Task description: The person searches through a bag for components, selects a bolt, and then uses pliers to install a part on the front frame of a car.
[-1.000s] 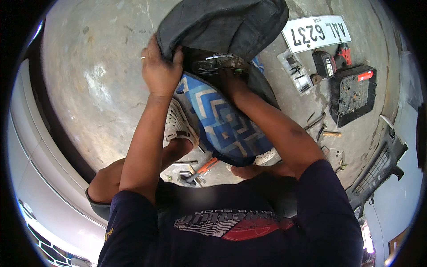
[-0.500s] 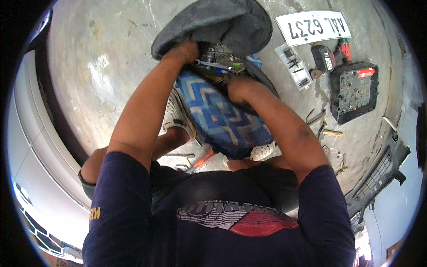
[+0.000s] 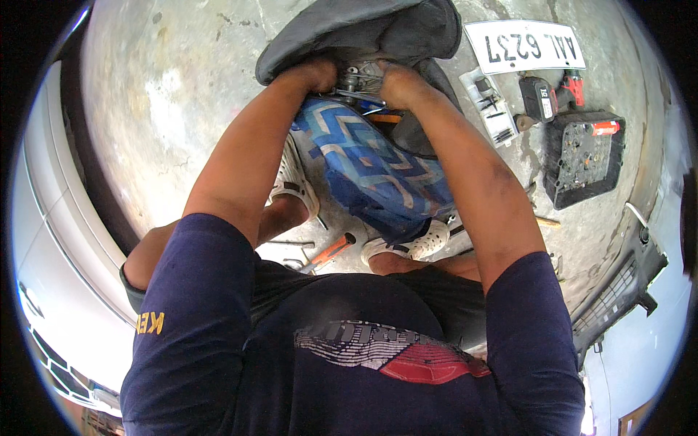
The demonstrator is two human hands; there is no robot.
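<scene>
A dark bag with a blue zigzag-patterned side stands on the floor between my feet, its black flap folded back on the far side. Inside its mouth lie wrenches and other small metal tools, heaped together. My left hand reaches in at the left of the opening, its fingers hidden under the flap's edge. On the opposite side my right hand is over the tools with its fingers curled in; what they hold, if anything, is hidden. An orange strip shows below the tools.
To the right lie a white plate with dark characters, a tray of small parts, a red-and-black cordless drill and a black bin. An orange-handled tool lies by my feet. A white car borders the left.
My right hand has moved up and farther into the bag's mouth, among the tools. The bag's near side has sagged and shifted. My left hand stays at the opening's left.
</scene>
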